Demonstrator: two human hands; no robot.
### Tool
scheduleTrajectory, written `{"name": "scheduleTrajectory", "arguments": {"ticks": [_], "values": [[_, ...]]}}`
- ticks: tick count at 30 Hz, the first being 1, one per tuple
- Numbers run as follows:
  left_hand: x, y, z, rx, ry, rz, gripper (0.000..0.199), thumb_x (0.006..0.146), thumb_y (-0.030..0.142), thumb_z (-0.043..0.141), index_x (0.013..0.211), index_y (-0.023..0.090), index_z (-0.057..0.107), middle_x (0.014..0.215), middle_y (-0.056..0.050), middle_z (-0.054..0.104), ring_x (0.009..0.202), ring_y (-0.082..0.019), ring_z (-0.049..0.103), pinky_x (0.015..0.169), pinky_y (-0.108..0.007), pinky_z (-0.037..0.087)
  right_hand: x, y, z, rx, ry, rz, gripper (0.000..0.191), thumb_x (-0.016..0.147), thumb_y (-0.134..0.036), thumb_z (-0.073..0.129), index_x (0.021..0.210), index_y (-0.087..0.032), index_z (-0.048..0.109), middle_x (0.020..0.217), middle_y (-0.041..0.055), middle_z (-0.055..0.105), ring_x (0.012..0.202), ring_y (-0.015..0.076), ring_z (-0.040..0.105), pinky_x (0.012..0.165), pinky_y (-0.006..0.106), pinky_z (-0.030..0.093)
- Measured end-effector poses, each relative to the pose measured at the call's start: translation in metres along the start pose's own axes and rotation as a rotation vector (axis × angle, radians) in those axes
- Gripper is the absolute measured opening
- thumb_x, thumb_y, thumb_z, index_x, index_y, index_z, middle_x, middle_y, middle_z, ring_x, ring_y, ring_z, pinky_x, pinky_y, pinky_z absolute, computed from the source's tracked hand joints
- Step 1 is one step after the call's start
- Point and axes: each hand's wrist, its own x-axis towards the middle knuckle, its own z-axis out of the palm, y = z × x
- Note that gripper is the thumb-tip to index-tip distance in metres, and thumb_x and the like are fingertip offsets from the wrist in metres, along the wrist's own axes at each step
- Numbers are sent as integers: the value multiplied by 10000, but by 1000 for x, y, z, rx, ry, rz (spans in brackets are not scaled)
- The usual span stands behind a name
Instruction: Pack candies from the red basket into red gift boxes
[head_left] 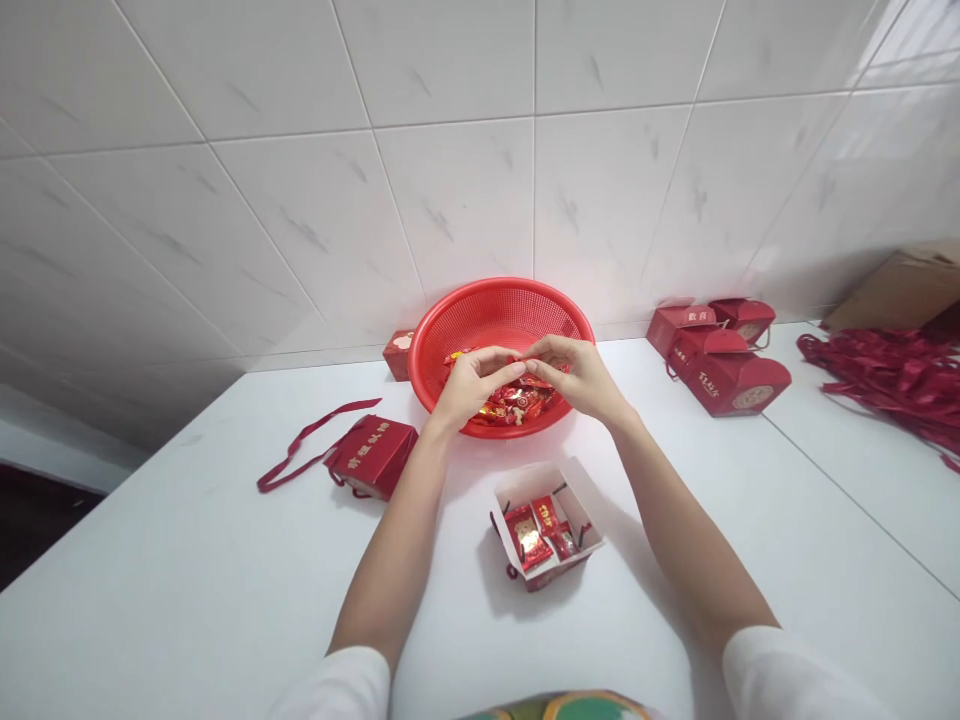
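Observation:
Over the red plastic basket (501, 292), both of my hands meet with their fingertips almost touching. My left hand (480, 382) is closed in a pinch, and my right hand (576, 376) pinches from the other side. Between the fingertips a bit of a small red-wrapped candy (517, 360) shows, mostly covered by the fingers. Shiny red candy packets (517, 405) lie in the basket beneath. Nearer to me an open gift box (551, 578), white inside, holds several red and gold packets (527, 538).
A closed red gift box (379, 455) with a loose ribbon (296, 450) lies to the left. Another red box (399, 355) stands behind the basket's left side. Several red boxes (724, 375) stand at the right, near a heap of dark red ribbons (892, 380) and a cardboard box (892, 285).

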Motion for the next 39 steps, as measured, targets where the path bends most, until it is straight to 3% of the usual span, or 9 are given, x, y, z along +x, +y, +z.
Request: {"name": "scheduleTrajectory", "arguments": {"ticks": [3, 9, 16, 23, 28, 30, 34, 36, 39], "values": [[0, 1, -4, -34, -50, -19, 377, 597, 451, 887, 794, 158, 753, 802, -37, 742, 812, -194, 679, 810, -322, 535, -1, -5, -2, -18, -59, -34, 157, 878, -331, 653, 854, -178, 681, 801, 29, 720, 715, 152, 653, 664, 280, 513], [2, -3, -5, -163, -7, -16, 298, 557, 386, 914, 691, 182, 743, 677, 5, 701, 689, -149, 641, 733, -286, 515, 0, -9, -1, 47, -84, -30, 242, 891, -419, 670, 897, -178, 681, 840, 36, 727, 757, 157, 667, 699, 288, 534], [-1, 2, -3, -190, 34, 12, 262, 606, 376, 892, 721, 186, 754, 717, 2, 701, 696, -134, 625, 728, -271, 508, -2, -11, -3, 30, -86, -28, 268, 895, -418, 679, 1034, -189, 676, 834, 31, 720, 765, 169, 685, 749, 322, 556], [1, 4, 2, -355, 85, -107, 305, 558, 391, 892, 701, 172, 735, 732, -8, 689, 746, -148, 641, 747, -275, 509, -2, -14, -1, -11, -22, -124, 248, 895, -429, 673, 1002, -207, 699, 931, 49, 741, 861, 192, 691, 804, 331, 561], [-10, 15, 2, -68, 116, -23, 365, 662, 425, 846, 907, 190, 710, 925, -29, 702, 869, -175, 652, 814, -300, 512, -6, -22, -14, -122, -60, -68, 162, 898, -318, 645, 1002, -208, 704, 911, 35, 744, 808, 179, 689, 786, 327, 565], [-23, 25, 0, 153, 36, -10, 303, 726, 433, 801, 881, 197, 689, 947, -34, 686, 866, -183, 646, 814, -310, 507, -8, -25, -22, -185, -112, -29, 209, 883, -264, 634, 1075, -211, 698, 958, 43, 749, 821, 189, 697, 794, 346, 570], [-57, 46, -5, 512, -381, -75, 260, 855, 463, 659, 798, 217, 722, 991, -50, 649, 934, -213, 623, 838, -329, 494, -13, -36, -33, -303, -160, -11, 371, 857, -215, 633, 1226, -229, 663, 1151, 74, 726, 916, 225, 705, 823, 385, 573], [-69, 53, -6, 623, -553, -131, 263, 877, 464, 626, 857, 232, 749, 1039, -52, 642, 970, -224, 615, 827, -324, 489, -17, -46, -36, -325, -204, -21, 338, 868, -220, 634, 1203, -224, 678, 1138, 69, 731, 937, 229, 707, 815, 367, 573], [-77, 56, -7, 710, -685, -195, 266, 867, 446, 650, 1026, 250, 734, 1074, -42, 651, 959, -221, 622, 777, -296, 476, -26, -66, -40, -325, -314, -53, 253, 886, -258, 654, 1131, -235, 711, 1070, 46, 749, 950, 230, 711, 817, 342, 574]]}}
